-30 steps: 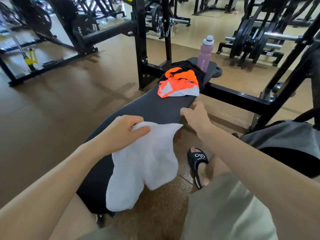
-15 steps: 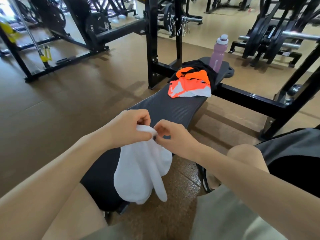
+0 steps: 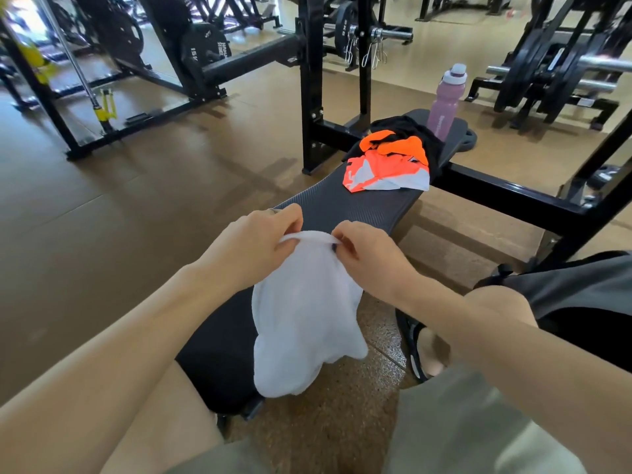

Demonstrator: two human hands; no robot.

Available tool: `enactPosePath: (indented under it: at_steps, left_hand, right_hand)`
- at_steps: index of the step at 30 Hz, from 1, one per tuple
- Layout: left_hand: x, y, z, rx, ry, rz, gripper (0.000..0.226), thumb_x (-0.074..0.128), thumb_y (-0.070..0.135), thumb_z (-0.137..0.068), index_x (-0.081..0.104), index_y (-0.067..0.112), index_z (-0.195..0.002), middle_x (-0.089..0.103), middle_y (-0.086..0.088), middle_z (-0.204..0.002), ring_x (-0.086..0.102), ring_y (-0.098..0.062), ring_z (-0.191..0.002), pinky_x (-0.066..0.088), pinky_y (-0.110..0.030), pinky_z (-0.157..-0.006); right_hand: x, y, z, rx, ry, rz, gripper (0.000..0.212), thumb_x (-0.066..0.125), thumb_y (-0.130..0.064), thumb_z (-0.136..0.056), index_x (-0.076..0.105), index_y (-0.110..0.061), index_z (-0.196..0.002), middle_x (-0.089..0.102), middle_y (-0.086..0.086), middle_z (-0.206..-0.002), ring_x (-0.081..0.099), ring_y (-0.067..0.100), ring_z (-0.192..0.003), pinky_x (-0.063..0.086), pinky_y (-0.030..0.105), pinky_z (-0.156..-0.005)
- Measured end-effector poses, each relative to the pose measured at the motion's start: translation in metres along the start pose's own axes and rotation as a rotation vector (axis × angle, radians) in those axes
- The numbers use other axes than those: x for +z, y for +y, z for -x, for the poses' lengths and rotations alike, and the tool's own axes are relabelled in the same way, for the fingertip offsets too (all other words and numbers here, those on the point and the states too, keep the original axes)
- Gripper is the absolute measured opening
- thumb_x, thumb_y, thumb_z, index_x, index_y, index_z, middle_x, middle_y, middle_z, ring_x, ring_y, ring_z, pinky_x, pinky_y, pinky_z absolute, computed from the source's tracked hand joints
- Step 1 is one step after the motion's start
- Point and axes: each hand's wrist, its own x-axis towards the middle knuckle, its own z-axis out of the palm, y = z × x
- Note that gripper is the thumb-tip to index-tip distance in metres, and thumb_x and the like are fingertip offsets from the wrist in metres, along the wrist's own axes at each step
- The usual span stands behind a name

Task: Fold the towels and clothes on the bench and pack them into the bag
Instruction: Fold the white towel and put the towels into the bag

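Nearest to me, my two bare forearms reach forward over my knees and grey-green shorts. My left hand (image 3: 254, 248) and right hand (image 3: 367, 253) are both raised over the near half of the black padded worktop (image 3: 342, 206). Each hand's fingers are curled and pinching the top edge of a white towel (image 3: 304, 319), so a short band of cloth stretches between them. The rest of the towel hangs down in loose folds, draped across the worktop's right edge with its lower end over the brown floor.

Half a second ago the hands were almost touching at the towel's top; now they sit slightly apart, with the edge drawn out between them. A second ago only my left hand held the towel, while my right reached for its corner.

To my right, beside my knee, the grey and black bag (image 3: 578, 302) sits at the frame edge, and a foot in a black slide (image 3: 415, 350) rests on the floor.

Farther along the worktop lies a crumpled pile of orange, white and black clothes (image 3: 390, 162). Just beyond it, at the far end, stands a pink water bottle (image 3: 446, 102) with a white cap. Behind are black weight racks (image 3: 309, 80) and barbell plates.
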Motion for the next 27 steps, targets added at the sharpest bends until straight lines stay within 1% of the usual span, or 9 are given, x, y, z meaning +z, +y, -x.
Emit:
enactPosePath:
  at_steps: [5,9,12,15,19,22,23,25,27]
  left_hand:
    - [0.008,-0.005,-0.002,-0.024,0.107,-0.21,0.008,0.039,0.021,-0.107,0.04,0.017,-0.099,0.059,-0.001,-0.086,0.055,-0.029,-0.063,0.047,-0.038,-0.059]
    - [0.009,-0.003,-0.005,-0.143,0.164,-0.266,0.014,0.04,0.01,-0.101,0.029,0.018,-0.096,0.049,-0.002,-0.079,0.042,-0.024,-0.052,0.033,-0.034,-0.054]
    - [0.007,-0.009,-0.007,-0.225,0.16,-0.313,0.017,0.04,0.005,-0.097,0.027,0.016,-0.096,0.044,-0.003,-0.077,0.04,-0.026,-0.052,0.03,-0.035,-0.055]
    - [0.007,-0.018,-0.006,-0.268,0.185,-0.335,0.017,0.042,0.001,-0.096,0.035,0.01,-0.109,0.05,-0.006,-0.075,0.047,-0.03,-0.053,0.031,-0.034,-0.052]
    - [0.004,-0.012,-0.005,-0.289,0.243,-0.317,0.043,0.043,-0.01,-0.09,0.028,0.011,-0.125,0.046,-0.006,-0.083,0.043,-0.029,-0.051,0.032,-0.034,-0.05]
    - [0.004,-0.003,-0.01,-0.228,0.2,-0.178,0.039,0.042,-0.01,-0.093,0.047,0.016,-0.121,0.048,-0.016,-0.102,0.053,-0.036,-0.07,0.042,-0.039,-0.061]
    - [0.004,0.004,-0.012,-0.223,0.179,-0.09,0.033,0.041,-0.007,-0.097,0.052,0.019,-0.114,0.047,-0.015,-0.103,0.053,-0.035,-0.08,0.042,-0.033,-0.066]
    - [0.009,0.021,-0.014,-0.185,0.141,0.022,0.02,0.045,0.003,-0.1,0.046,0.024,-0.099,0.041,-0.005,-0.096,0.044,-0.027,-0.082,0.035,-0.02,-0.064]
    - [0.011,0.034,-0.012,-0.182,0.138,0.111,0.015,0.055,0.023,-0.094,0.041,0.025,-0.088,0.036,0.004,-0.081,0.035,-0.019,-0.073,0.031,-0.028,-0.061]
  right_hand:
    - [-0.018,0.004,-0.009,0.017,0.036,0.104,0.019,0.044,-0.017,-0.103,0.051,-0.018,-0.085,0.057,-0.001,-0.079,0.053,0.019,-0.07,0.036,0.03,-0.058]
    - [-0.025,-0.005,-0.016,0.033,0.088,0.119,0.014,0.039,-0.016,-0.106,0.048,-0.014,-0.096,0.056,0.001,-0.08,0.052,0.02,-0.068,0.029,0.027,-0.054]
    - [-0.033,-0.003,-0.025,0.088,0.15,0.074,0.017,0.037,-0.014,-0.107,0.049,-0.01,-0.096,0.057,0.005,-0.081,0.05,0.02,-0.068,0.027,0.031,-0.057]
    - [-0.041,0.006,-0.033,0.124,0.119,0.182,0.015,0.037,-0.014,-0.106,0.049,-0.01,-0.098,0.055,0.006,-0.083,0.054,0.027,-0.075,0.034,0.034,-0.063]
    - [-0.051,0.009,-0.037,0.175,-0.021,0.442,0.018,0.038,-0.012,-0.106,0.052,-0.006,-0.115,0.052,0.007,-0.084,0.052,0.028,-0.08,0.031,0.03,-0.061]
    - [-0.05,-0.004,-0.034,0.379,-0.116,0.018,0.015,0.043,-0.015,-0.103,0.054,-0.007,-0.098,0.061,0.012,-0.094,0.052,0.025,-0.076,0.038,0.03,-0.06]
    - [-0.047,-0.011,-0.033,0.468,-0.146,-0.165,0.016,0.044,-0.013,-0.1,0.056,-0.004,-0.098,0.06,0.012,-0.088,0.053,0.023,-0.069,0.041,0.029,-0.053]
    - [-0.041,-0.025,-0.03,0.575,-0.195,-0.436,0.018,0.042,-0.006,-0.097,0.059,-0.002,-0.103,0.059,0.011,-0.077,0.055,0.019,-0.055,0.047,0.027,-0.047]
    - [-0.037,-0.04,-0.027,0.6,-0.219,-0.627,0.02,0.04,0.0,-0.096,0.06,-0.004,-0.097,0.06,0.01,-0.069,0.057,0.016,-0.047,0.056,0.032,-0.055]
